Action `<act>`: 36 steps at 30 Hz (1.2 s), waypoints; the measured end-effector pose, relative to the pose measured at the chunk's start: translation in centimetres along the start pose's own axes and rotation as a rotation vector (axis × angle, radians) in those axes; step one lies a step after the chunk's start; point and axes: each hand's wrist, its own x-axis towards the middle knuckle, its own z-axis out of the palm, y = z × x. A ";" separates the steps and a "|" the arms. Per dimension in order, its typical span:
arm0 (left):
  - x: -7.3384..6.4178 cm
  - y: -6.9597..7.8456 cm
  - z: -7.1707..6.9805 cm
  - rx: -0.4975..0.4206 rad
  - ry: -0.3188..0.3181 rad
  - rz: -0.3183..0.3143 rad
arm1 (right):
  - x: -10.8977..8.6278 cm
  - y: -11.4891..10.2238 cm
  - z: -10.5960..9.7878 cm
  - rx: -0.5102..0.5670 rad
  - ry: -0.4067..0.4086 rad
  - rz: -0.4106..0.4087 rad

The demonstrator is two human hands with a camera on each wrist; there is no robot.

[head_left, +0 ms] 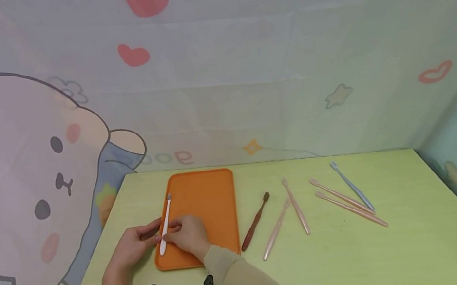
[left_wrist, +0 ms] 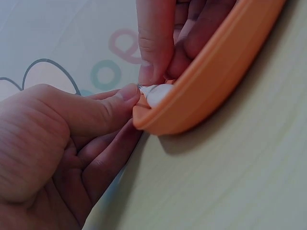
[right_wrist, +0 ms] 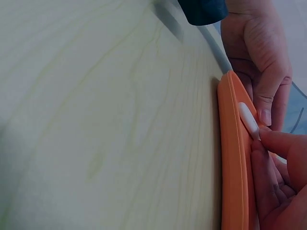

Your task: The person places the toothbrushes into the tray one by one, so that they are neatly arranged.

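A white toothbrush (head_left: 167, 220) lies along the left side of an orange tray (head_left: 209, 194), left of centre in the lower half of the head frame, its bristle head (head_left: 168, 197) toward the top. The right hand (head_left: 190, 237) has a narrow grip, pinching the handle (right_wrist: 248, 118) between thumb and fingers. The left hand (head_left: 131, 248) has its thumb at the tray's left rim; the fingers are partly hidden, so I cannot tell whether that grip closes on the rim, touches the brush or merely rests there.

The brush looks light and stiff, smooth enough to slip or roll, with softer bristles; the thicker handle seems the place to take hold. To the right on the tabletop (head_left: 340, 264) lie 1 brown toothbrush (head_left: 255, 222), 4 pink toothbrushes (head_left: 296, 206) and 1 blue toothbrush (head_left: 352, 187).
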 end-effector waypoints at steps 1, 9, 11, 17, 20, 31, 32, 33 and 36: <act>0.0 0.0 0.0 -0.003 -0.002 0.002 | 0.0 0.0 -0.1 -0.003 -0.005 0.001; -0.1 -0.1 0.2 0.008 0.009 0.016 | -0.5 0.1 -1.3 0.026 -0.079 0.010; -0.3 -0.4 0.2 0.026 0.004 0.010 | -0.7 0.3 -1.5 0.052 -0.108 0.019; -0.6 -0.7 -0.1 0.029 0.001 0.003 | -1.0 0.5 -2.8 0.181 -0.206 0.054; -0.4 -0.5 -0.4 0.016 -0.002 0.009 | -0.7 0.9 -4.1 0.288 -0.258 0.072; -0.2 -0.2 -0.2 0.028 -0.010 0.014 | -0.4 3.3 -9.4 0.403 -0.349 0.036; -0.2 -0.2 -0.2 0.024 -0.009 0.012 | -0.4 3.4 -9.9 0.397 -0.348 0.027; -0.2 -0.1 -0.1 0.020 -0.011 0.015 | -0.4 3.6 -10.5 0.392 -0.346 0.021; -0.2 0.1 0.0 0.009 -0.010 0.023 | -0.6 4.0 -12.1 0.381 -0.339 0.014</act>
